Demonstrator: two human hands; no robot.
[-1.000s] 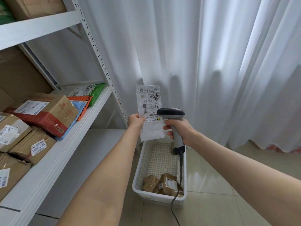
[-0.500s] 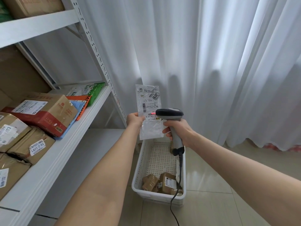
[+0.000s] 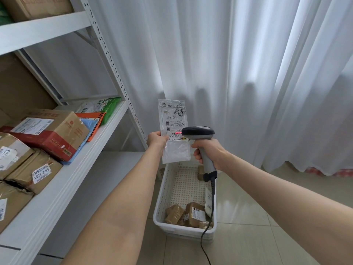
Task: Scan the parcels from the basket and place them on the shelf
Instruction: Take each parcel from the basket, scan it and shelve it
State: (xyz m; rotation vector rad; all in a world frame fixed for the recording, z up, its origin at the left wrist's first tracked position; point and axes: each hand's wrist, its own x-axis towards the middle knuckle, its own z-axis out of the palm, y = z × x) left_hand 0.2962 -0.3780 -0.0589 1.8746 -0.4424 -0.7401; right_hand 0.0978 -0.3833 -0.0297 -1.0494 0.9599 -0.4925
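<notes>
We're up close on the scan. The left hand (image 3: 157, 139) pinches the flat white parcel (image 3: 172, 150) by its left edge, thumb on the front and fingers curled behind, and holds it upright in the air above the far end of the basket (image 3: 160, 197). On its label we can read a slanted sticker, "3010" (image 3: 181, 112); the smaller print under it is too fine for us to make out. A red scan line (image 3: 177, 132) glows across the lower barcode.

The right hand (image 3: 212, 154) is wrapped tight round the grey handle of the scanner (image 3: 198, 133). The scanner's dark head sits just right of the label, and its black cable (image 3: 205, 236) drops down over the basket's near rim to the tiled floor.

Down in the white perforated basket we count two brown taped parcels (image 3: 193, 215) at the near end. A white packet (image 3: 208, 202) leans on the right wall, and another brown one (image 3: 200, 172) is half hidden behind the scanner handle.

On the shelf (image 3: 76, 169) to the left, a brown parcel (image 3: 28, 176) carries a label reading "56-2-3201". Another label beside it shows "203" (image 3: 6, 152). Behind them lies a carton with a red band (image 3: 51, 131), then orange (image 3: 95, 121) and green (image 3: 108, 106) mailers. White curtains (image 3: 248, 73) hang behind it all.
</notes>
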